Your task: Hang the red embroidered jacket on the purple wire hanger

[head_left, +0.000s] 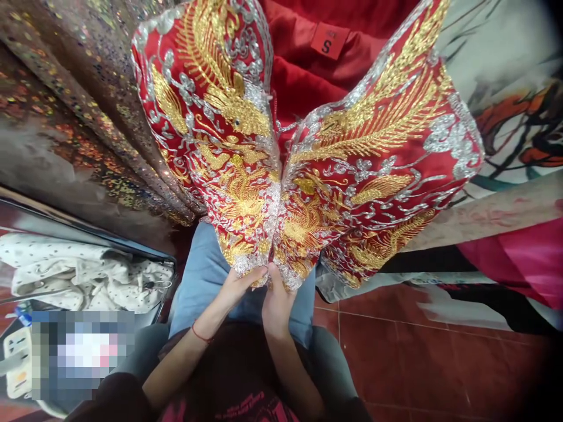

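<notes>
A red jacket, thickly embroidered in gold and silver, spreads over my lap. Its two front edges meet along a centre line, and higher up they part to show red lining with a small tag marked S. At the bottom of that line, my left hand pinches the silver-trimmed hem, thumb on top. Right beside it, my right hand grips the other side of the hem, its thumb pressed near the join. Most of the fingers are hidden under the cloth.
Sequined brown fabric hangs at the left. Below it lies a white spotted cloth near a power strip. On the right are a painted white cloth and a pink cloth, above a red tiled floor.
</notes>
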The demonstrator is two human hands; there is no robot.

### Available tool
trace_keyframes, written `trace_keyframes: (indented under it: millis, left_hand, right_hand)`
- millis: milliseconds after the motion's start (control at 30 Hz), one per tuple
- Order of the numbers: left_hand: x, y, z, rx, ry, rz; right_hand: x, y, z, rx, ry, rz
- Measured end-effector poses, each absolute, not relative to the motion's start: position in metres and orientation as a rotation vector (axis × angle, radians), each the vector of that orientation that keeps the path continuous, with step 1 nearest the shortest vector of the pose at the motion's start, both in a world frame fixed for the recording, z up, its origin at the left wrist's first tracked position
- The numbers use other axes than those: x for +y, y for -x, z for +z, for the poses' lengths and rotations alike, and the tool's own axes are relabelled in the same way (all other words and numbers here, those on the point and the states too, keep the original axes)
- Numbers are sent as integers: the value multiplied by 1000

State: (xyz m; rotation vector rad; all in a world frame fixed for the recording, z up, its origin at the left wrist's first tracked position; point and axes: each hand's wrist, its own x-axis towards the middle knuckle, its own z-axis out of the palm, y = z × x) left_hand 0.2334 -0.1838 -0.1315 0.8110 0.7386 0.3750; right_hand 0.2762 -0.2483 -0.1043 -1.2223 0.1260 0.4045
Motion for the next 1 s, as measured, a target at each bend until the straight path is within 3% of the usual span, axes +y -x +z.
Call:
trace_keyframes:
  millis: [1000]
  left_hand:
    - [-174, -253, -137, 834, -750, 524]
  right_hand:
    - [-239, -293, -131, 119, 1256, 463]
